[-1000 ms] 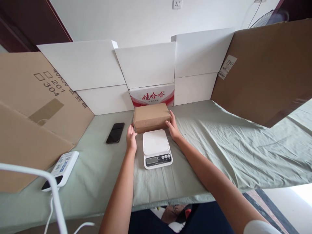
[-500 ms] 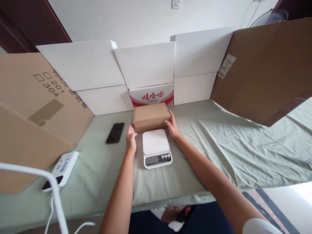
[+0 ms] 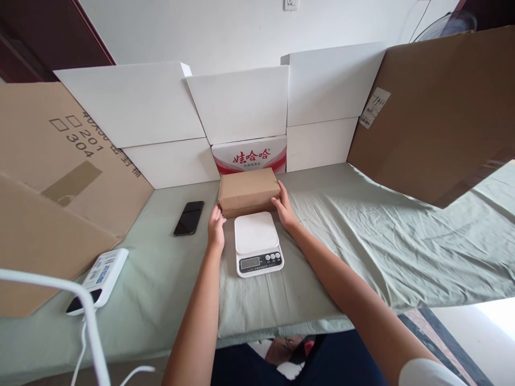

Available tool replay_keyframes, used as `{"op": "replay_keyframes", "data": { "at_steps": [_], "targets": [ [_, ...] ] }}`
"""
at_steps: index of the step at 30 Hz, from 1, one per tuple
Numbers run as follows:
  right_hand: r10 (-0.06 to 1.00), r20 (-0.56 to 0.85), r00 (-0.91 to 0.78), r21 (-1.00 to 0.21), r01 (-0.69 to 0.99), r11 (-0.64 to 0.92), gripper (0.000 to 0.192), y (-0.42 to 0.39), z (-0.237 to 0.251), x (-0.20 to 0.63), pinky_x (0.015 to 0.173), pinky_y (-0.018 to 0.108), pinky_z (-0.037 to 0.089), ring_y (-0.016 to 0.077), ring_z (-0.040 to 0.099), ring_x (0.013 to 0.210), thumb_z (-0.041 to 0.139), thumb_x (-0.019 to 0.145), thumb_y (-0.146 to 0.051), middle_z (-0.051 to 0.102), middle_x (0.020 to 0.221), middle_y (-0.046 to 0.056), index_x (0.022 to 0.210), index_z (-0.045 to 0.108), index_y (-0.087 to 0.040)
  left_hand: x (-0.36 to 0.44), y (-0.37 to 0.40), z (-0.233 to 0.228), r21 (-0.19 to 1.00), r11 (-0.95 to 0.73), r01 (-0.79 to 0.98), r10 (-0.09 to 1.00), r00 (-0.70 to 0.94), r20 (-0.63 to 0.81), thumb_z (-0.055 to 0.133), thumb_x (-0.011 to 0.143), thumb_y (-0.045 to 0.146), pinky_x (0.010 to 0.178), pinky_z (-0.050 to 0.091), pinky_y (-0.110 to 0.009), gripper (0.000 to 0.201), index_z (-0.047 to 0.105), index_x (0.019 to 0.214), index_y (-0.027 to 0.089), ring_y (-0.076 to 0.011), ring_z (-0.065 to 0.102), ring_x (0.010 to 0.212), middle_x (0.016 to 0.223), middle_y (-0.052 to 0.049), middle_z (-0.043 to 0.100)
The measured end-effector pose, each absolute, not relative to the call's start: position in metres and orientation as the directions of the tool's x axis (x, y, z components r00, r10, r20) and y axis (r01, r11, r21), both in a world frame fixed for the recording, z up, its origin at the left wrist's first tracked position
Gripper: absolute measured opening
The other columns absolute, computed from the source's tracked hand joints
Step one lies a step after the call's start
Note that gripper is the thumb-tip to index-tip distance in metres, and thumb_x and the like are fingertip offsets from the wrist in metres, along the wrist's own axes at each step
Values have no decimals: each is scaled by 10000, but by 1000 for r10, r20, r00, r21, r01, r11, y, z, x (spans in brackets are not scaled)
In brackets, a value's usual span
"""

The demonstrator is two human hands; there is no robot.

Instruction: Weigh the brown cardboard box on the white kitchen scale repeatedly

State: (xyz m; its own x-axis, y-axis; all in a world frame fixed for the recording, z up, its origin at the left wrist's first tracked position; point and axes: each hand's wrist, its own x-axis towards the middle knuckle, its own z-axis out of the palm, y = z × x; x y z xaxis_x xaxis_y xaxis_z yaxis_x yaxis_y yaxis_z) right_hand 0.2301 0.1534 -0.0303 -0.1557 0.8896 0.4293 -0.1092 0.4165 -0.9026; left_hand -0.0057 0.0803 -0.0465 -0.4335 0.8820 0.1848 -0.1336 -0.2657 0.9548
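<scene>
A white wall (image 3: 229, 32) with a socket (image 3: 291, 4) formed the background. Green cloth (image 3: 173, 289), creased on the right side, covered the work surface. White boxes (image 3: 241, 107) stood in two tiers along the rear; the lower centre position was occupied by a printed box (image 3: 249, 158) with red lettering. A large left carton (image 3: 36, 155), marked 201 and 304, and a large right carton (image 3: 434, 118), bearing a white label (image 3: 375, 107), bounded the two sides. Part of a fan (image 3: 446, 27) was visible behind the right carton.

The small brown box (image 3: 249, 192) was located at centre, in front of the printed box and just behind the white digital scale (image 3: 258, 241). Contact between box and scale could not be determined. The left hand (image 3: 216, 228) was clamped against the left end of the small brown box, fingers extended. The right hand (image 3: 285, 208) was clamped on the right end, thumb at the front face. The scale lay between the forearms, display toward the person.

A black phone (image 3: 189, 218) lay flat to the left of the left hand. A white device (image 3: 102, 276) rested near the left carton.
</scene>
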Motion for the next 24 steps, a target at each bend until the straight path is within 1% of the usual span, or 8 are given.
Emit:
{"op": "replay_keyframes", "data": {
  "at_steps": [5,9,13,16,20,22,24],
  "targets": [
    [895,419,-151,-908,-82,411,795,150,-26,231,1312,485,163,266,201,1589,566,897,-516,321,1673,49,1586,270,-252,-3,78,-43,961,-253,-110,901,-388,192,578,700,269,1172,349,-405,797,509,1484,152,-306,413,1480,1567,-143,485],
    [893,421,-159,-907,-80,413,789,148,-25,231,1303,493,195,276,207,1586,566,905,-519,337,1665,64,1585,278,-244,-2,75,-40,963,-246,-107,901,-391,187,610,701,281,1166,363,-430,789,525,1476,165,-335,385,1493,1565,-143,488],
    [859,495,-132,-869,-97,485,836,147,-29,232,1280,479,261,286,239,1574,574,902,-571,302,1680,65,1599,244,-248,-1,70,-38,957,-272,-95,878,-431,207,636,703,279,1189,342,-454,789,526,1477,175,-348,368,1500,1590,-146,451],
    [818,565,-103,-825,-68,561,875,142,-29,234,1262,463,305,294,289,1553,552,908,-630,256,1696,68,1615,192,-261,-1,62,-38,935,-352,-35,845,-442,301,663,699,267,1226,298,-444,792,532,1475,175,-342,356,1507,1578,-141,471],
    [760,644,-90,-763,2,646,900,123,-26,239,1271,483,281,321,278,1556,520,919,-662,235,1695,101,1627,150,-248,1,41,-36,894,-445,48,787,-455,416,665,713,245,1232,302,-438,777,537,1475,165,-342,381,1493,1557,-143,499],
    [743,663,-98,-744,24,667,865,108,-25,243,1266,508,283,338,267,1556,514,929,-646,245,1686,101,1624,169,-264,5,25,-36,892,-449,47,765,-497,410,634,734,242,1223,319,-454,759,533,1481,156,-347,413,1473,1543,-152,513],
    [735,670,-106,-735,44,677,811,90,-25,248,1265,523,281,346,258,1556,512,939,-627,274,1666,89,1614,212,-292,10,6,-37,906,-422,32,753,-544,369,589,770,259,1216,326,-480,726,531,1487,163,-351,438,1455,1523,-151,536]
  ]
}}
